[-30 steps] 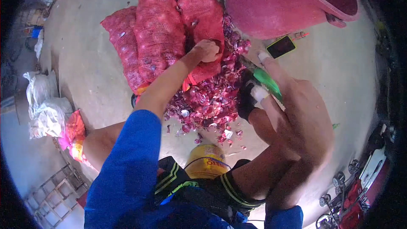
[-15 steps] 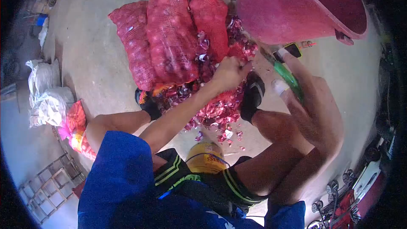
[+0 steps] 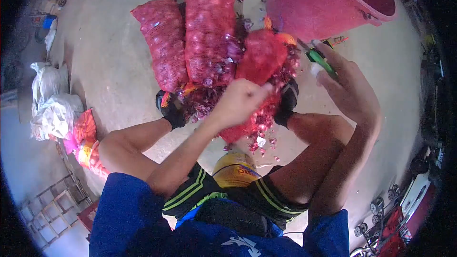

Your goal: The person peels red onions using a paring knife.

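My left hand (image 3: 240,102) is closed on a red mesh bag (image 3: 262,59) between my feet, its fingers blurred. The bag leans up and right, with orange at its top. Onion skins (image 3: 202,105) lie beneath and around it. My right hand (image 3: 340,74) holds a knife with a green handle (image 3: 322,62), its blade pointing up and left, near the pink tub. White wraps cover the tips of the thumb and a finger. Two full mesh sacks of onions, one at left (image 3: 164,43) and one in the middle (image 3: 209,33), lie beyond my left foot.
A big pink tub (image 3: 309,9) stands at the upper right, with a dark object on the floor before it. A yellow container (image 3: 234,169) is between my thighs. White sacks (image 3: 54,114) and a red net bag (image 3: 85,131) lie at left. Wheeled items (image 3: 376,207) are at lower right.
My left hand has come down toward me, and the red mesh bag now spreads below and above it. My right hand with the knife has moved slightly up. The view has shifted a little.
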Demonstrator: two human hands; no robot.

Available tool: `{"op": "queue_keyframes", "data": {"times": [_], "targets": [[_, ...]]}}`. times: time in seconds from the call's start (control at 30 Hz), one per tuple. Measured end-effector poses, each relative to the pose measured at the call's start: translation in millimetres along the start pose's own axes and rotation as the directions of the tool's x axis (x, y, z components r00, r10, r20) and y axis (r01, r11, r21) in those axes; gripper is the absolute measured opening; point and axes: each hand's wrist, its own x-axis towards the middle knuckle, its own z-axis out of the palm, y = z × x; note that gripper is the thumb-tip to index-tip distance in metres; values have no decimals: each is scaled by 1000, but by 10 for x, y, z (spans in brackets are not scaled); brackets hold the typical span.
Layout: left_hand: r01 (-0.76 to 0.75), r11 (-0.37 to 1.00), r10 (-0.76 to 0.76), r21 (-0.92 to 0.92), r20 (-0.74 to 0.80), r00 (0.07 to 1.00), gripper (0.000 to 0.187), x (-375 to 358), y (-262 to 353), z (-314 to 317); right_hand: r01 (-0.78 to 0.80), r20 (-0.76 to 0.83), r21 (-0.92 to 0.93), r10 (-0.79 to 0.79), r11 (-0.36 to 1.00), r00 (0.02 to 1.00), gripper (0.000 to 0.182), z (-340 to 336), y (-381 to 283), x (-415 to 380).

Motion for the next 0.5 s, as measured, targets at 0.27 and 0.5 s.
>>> {"op": "queue_keyframes", "data": {"times": [0.27,0.5], "targets": [[-62,674,-263,-736,-317,911,20,649,506,-1239,152,-173,-66,-162,986,971,56,210,110,50],[74,758,-309,-648,-256,916,32,1074,897,-2330,189,-246,1,-183,982,952,57,192,138,341]]}}
